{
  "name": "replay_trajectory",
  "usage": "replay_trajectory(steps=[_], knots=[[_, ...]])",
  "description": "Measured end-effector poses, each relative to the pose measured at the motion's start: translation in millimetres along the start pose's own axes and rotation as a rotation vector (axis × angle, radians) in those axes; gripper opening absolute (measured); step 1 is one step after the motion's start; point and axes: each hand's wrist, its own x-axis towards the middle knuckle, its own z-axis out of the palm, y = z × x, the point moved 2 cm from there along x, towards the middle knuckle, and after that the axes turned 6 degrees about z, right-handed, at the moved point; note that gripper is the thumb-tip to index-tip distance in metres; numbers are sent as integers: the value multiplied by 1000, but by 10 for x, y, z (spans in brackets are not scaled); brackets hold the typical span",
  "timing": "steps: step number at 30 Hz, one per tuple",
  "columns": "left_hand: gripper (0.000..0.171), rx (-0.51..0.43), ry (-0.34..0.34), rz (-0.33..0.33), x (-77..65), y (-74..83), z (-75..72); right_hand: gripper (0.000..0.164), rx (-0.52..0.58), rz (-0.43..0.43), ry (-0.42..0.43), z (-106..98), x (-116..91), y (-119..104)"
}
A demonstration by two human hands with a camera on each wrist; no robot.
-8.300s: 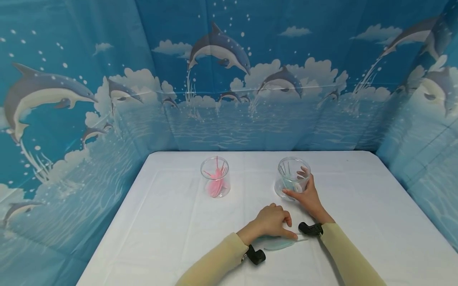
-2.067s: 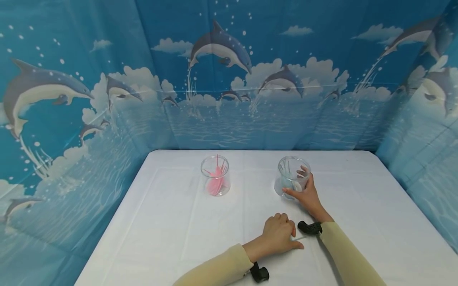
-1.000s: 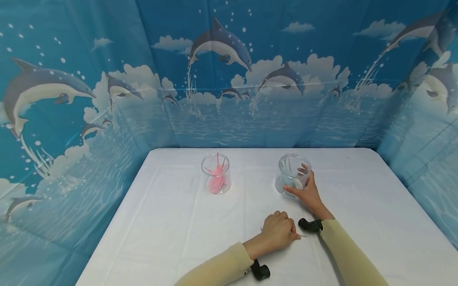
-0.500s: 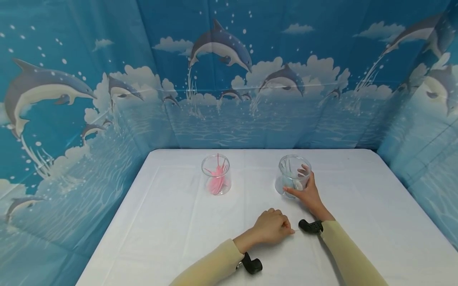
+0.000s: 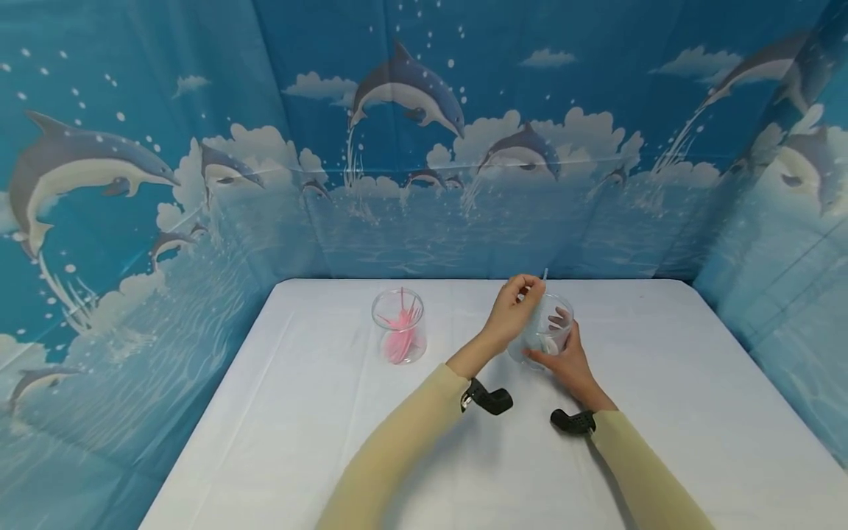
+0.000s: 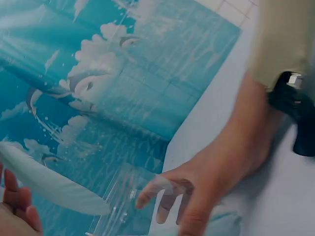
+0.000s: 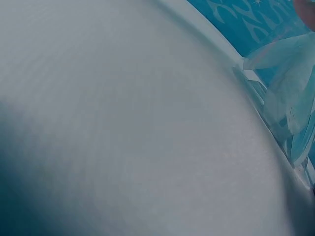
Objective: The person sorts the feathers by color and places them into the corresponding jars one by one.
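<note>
My left hand (image 5: 513, 313) is raised at the mouth of the right clear jar (image 5: 530, 359), pinching a feather. The pale blue feather (image 6: 54, 187) shows its vane beside the fingers in the left wrist view; in the head view only a thin end pokes up above the hand. My right hand (image 5: 571, 368) grips the right jar from its near right side, thumb in front and fingers round the back. Several pale blue feathers (image 7: 290, 93) stand inside that jar, seen through its wall in the right wrist view.
A second clear jar (image 5: 380, 340) to the left holds several pink feathers (image 5: 400, 342). Both jars stand upright on a white-covered table (image 5: 298, 412). A blue dolphin-print curtain (image 5: 424, 221) hangs behind and at the sides.
My left hand has picked a feather off the tabletop and moved up and forward to the right jar's rim. My right hand has stayed on the jar. The earlier feathers on the table are gone.
</note>
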Motion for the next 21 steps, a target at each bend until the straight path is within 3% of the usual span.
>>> replay_trajectory(steps=[4,8,12,16,21], knots=[[27,-75,142,-7,217,-91,54,103,-20,31,21,6,32,119],[26,-39,263,20,282,-281,94,105,-9,8,31,24,33,146],[21,10,313,9,196,-480,113,105,-15,5,33,44,19,149],[26,-26,323,-22,51,-564,103,105,-30,5,31,42,6,133],[33,-39,372,-5,-117,-360,4,107,-45,16,38,11,5,105]])
